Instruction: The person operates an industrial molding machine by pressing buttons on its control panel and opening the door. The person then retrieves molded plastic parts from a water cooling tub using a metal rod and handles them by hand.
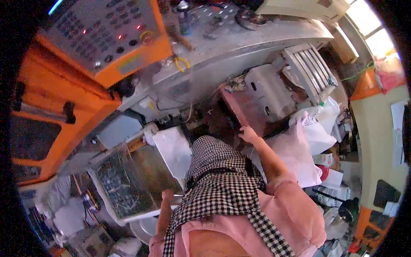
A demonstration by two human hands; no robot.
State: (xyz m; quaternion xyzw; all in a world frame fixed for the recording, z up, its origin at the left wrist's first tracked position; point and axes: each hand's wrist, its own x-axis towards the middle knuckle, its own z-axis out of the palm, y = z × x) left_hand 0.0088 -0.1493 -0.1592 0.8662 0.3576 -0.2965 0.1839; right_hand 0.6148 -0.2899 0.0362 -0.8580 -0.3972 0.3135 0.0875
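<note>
Right hand: we see our right hand (248,135) at the near end of a red bin (234,105), fingers bent at its rim; we cannot tell whether they pinch it.
Left hand: our left hand (168,195) is low beside the right edge of a white-rimmed tray (147,214), fingers seemingly curled, next to a small pale bar (178,196); we cannot tell whether it grips that bar.
Red bin: it stands right of centre, below the worktop (282,36), with a grey cover (269,90) with dark slots over its right part.
Tray: left of our checked apron (224,186), it has dark, tangled matter in its left part; a white sheet (172,147) lies by its far right corner.
Right side: we have a pink bag (289,150) near the right arm and a slatted grey piece (312,73) farther off.
Worktop: on the far side, it carries a spray can (183,18); yellow-handled pliers (182,59) are at its near edge.
Far left: an orange-framed control panel (102,32) shows small red lights.
</note>
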